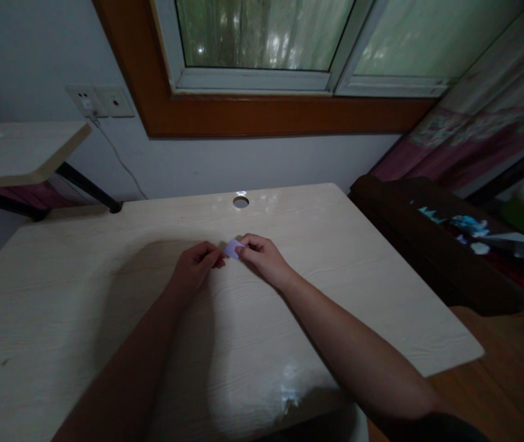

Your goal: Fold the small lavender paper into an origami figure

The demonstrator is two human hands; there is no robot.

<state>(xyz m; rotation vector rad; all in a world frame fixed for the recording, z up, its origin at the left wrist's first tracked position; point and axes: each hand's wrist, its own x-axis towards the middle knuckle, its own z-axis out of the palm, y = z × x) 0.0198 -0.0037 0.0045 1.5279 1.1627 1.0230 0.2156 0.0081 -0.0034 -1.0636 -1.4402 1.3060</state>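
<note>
A small pale purple piece, apparently paper (232, 248), is pinched between the thumb and fingers of my right hand (262, 256), just above or on the desk. My left hand (196, 263) is close by on its left, with thumb and fingers pressed together near the piece's left edge. Whether the left fingertips hold part of it or something else is too small to tell. Both hands are over the middle of the light wood-grain desk (151, 344).
A round cable hole (240, 202) is near the desk's far edge. At the left stands a raised shelf (27, 150) on black legs. Wall sockets (100, 101) have a white cord hanging down. Beyond the right edge is a dark brown piece of furniture (404, 215) with assorted items on it.
</note>
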